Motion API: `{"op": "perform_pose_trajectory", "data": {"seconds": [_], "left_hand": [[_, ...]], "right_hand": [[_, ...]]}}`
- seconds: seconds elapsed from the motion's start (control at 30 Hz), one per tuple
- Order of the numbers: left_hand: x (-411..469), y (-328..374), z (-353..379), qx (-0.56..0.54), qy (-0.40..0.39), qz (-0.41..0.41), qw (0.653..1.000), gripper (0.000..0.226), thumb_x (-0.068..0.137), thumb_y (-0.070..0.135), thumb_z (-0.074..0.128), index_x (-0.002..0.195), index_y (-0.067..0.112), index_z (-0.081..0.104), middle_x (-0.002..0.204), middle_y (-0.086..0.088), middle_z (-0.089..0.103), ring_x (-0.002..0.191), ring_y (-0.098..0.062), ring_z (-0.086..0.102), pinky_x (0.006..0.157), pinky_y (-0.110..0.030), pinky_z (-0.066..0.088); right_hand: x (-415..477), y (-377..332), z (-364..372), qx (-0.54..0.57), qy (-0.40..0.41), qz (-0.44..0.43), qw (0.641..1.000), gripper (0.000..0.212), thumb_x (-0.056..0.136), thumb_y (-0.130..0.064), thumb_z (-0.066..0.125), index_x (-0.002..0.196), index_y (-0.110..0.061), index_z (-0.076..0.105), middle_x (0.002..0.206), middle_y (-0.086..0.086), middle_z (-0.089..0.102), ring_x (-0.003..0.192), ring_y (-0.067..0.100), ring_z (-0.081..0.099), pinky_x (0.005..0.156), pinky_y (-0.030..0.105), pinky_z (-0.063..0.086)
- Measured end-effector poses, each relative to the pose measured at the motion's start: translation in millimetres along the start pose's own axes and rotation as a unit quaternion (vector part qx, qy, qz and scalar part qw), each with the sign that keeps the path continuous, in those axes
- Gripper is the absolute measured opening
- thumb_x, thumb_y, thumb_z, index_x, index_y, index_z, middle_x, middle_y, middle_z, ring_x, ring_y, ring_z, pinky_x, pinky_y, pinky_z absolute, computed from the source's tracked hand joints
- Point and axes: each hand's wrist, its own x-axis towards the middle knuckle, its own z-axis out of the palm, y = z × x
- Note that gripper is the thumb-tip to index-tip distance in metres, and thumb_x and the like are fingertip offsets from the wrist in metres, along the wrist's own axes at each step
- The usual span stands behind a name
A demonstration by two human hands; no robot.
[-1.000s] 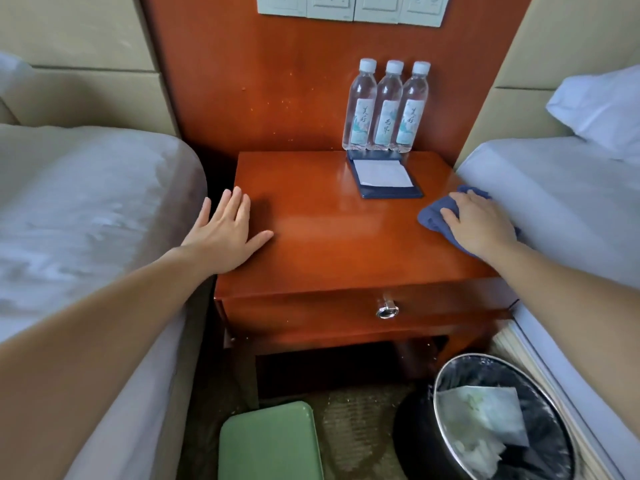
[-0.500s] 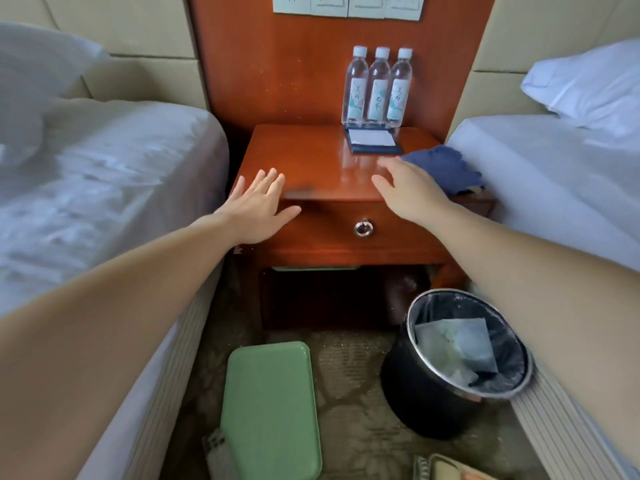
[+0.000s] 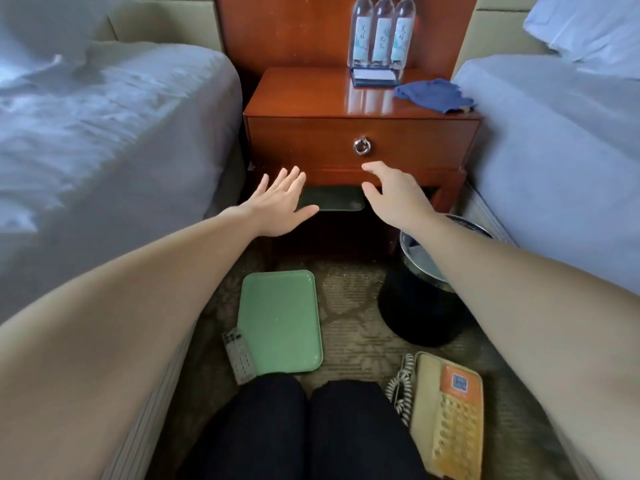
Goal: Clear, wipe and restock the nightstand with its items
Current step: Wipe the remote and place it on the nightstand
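The wooden nightstand [image 3: 304,95] carries three water bottles [image 3: 381,32] at its back, a blue notepad holder [image 3: 375,77] in front of them, and a crumpled blue cloth [image 3: 433,95] at its right edge. On the carpet lie a green tray [image 3: 280,320], a grey remote [image 3: 239,355] beside it, and a beige and orange telephone [image 3: 446,410]. My left hand [image 3: 277,206] hovers below the drawer with fingers spread, holding nothing. My right hand [image 3: 394,195] hangs in front of the drawer's lower edge, fingers relaxed and empty.
White beds [image 3: 104,133] flank the nightstand on both sides. A black bin [image 3: 415,306] with a chrome rim stands on the floor at the right, partly behind my right arm. A second green tray [image 3: 332,199] sits under the nightstand. My dark-trousered knees [image 3: 304,427] are at the bottom.
My right hand let go of the blue cloth, which stays on the nightstand. Both hands have dropped from the top to below the drawer. The view has tilted down, revealing the telephone and remote.
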Motion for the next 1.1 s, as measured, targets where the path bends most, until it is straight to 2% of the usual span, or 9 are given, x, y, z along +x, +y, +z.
{"op": "perform_pose_trajectory", "data": {"seconds": [0.23, 0.37, 0.53, 0.6, 0.7, 0.8, 0.93, 1.03, 1.1], "left_hand": [[-39, -23, 81, -0.034, -0.068, -0.052, 0.996, 0.077, 0.101, 0.053, 0.03, 0.155, 0.011, -0.005, 0.163, -0.006, -0.011, 0.15, -0.021, -0.011, 0.121, -0.042, -0.007], [-54, -54, 136, -0.051, -0.122, -0.096, 0.987, 0.08, 0.101, 0.054, 0.032, 0.155, 0.01, -0.008, 0.163, -0.008, -0.014, 0.15, -0.022, -0.013, 0.12, -0.043, -0.007], [-68, -87, 202, -0.113, -0.163, -0.151, 0.968, 0.082, 0.101, 0.052, 0.034, 0.155, 0.009, -0.01, 0.162, -0.014, -0.011, 0.15, -0.026, -0.01, 0.12, -0.043, -0.007], [-72, -94, 231, -0.145, -0.169, -0.182, 0.958, 0.082, 0.1, 0.053, 0.035, 0.155, 0.011, -0.009, 0.162, -0.016, -0.008, 0.15, -0.03, -0.007, 0.12, -0.044, -0.006], [-76, -103, 268, -0.207, -0.171, -0.239, 0.933, 0.08, 0.097, 0.054, 0.039, 0.156, 0.02, -0.002, 0.162, -0.013, 0.005, 0.148, -0.035, 0.007, 0.12, -0.05, 0.004], [-79, -109, 297, -0.299, -0.152, -0.315, 0.888, 0.082, 0.089, 0.044, 0.049, 0.154, 0.02, 0.005, 0.153, -0.014, 0.024, 0.142, -0.036, 0.027, 0.117, -0.054, 0.021], [-79, -110, 308, -0.408, -0.103, -0.445, 0.79, 0.076, 0.092, 0.015, 0.051, 0.151, 0.011, 0.002, 0.15, -0.017, 0.028, 0.134, -0.033, 0.037, 0.113, -0.041, 0.033], [-78, -114, 312, -0.447, -0.057, -0.528, 0.72, 0.072, 0.092, 0.012, 0.053, 0.148, 0.009, 0.007, 0.142, -0.017, 0.038, 0.129, -0.034, 0.042, 0.106, -0.038, 0.039], [-78, -117, 315, -0.474, -0.073, -0.551, 0.683, 0.061, 0.091, 0.011, 0.052, 0.144, 0.004, 0.023, 0.132, -0.015, 0.049, 0.118, -0.033, 0.052, 0.098, -0.037, 0.047]], "right_hand": [[-44, -6, 100, 0.024, -0.116, 0.002, 0.993, 0.046, 0.1, -0.028, 0.048, 0.145, -0.022, 0.041, 0.138, 0.007, 0.054, 0.124, 0.026, 0.052, 0.094, 0.038, 0.046], [-61, -13, 171, 0.031, -0.212, 0.013, 0.977, 0.052, 0.097, -0.026, 0.05, 0.147, -0.021, 0.036, 0.138, 0.01, 0.054, 0.126, 0.029, 0.051, 0.099, 0.041, 0.046], [-76, -22, 254, 0.04, -0.315, 0.008, 0.948, 0.058, 0.096, -0.022, 0.049, 0.15, -0.013, 0.029, 0.147, 0.013, 0.045, 0.133, 0.03, 0.044, 0.107, 0.042, 0.039], [-85, -22, 281, 0.037, -0.348, 0.016, 0.937, 0.061, 0.096, -0.02, 0.05, 0.151, -0.011, 0.027, 0.147, 0.016, 0.044, 0.132, 0.032, 0.045, 0.108, 0.04, 0.039], [-95, -21, 317, 0.046, -0.4, 0.037, 0.915, 0.063, 0.096, -0.018, 0.05, 0.152, -0.007, 0.022, 0.149, 0.018, 0.041, 0.133, 0.033, 0.043, 0.108, 0.036, 0.037], [-104, -22, 346, 0.058, -0.432, 0.071, 0.897, 0.063, 0.096, -0.018, 0.049, 0.152, -0.005, 0.021, 0.148, 0.019, 0.042, 0.133, 0.033, 0.044, 0.106, 0.033, 0.036], [-112, -32, 375, 0.073, -0.476, 0.126, 0.867, 0.054, 0.095, -0.013, 0.047, 0.145, -0.001, 0.03, 0.145, 0.021, 0.044, 0.132, 0.035, 0.044, 0.106, 0.033, 0.038], [-116, -41, 388, 0.09, -0.496, 0.134, 0.853, 0.051, 0.095, -0.015, 0.047, 0.143, -0.001, 0.035, 0.144, 0.021, 0.046, 0.131, 0.035, 0.045, 0.104, 0.033, 0.039], [-117, -46, 394, 0.106, -0.494, 0.152, 0.85, 0.046, 0.095, -0.014, 0.046, 0.139, -0.002, 0.042, 0.14, 0.02, 0.049, 0.127, 0.034, 0.048, 0.098, 0.031, 0.041]]}}
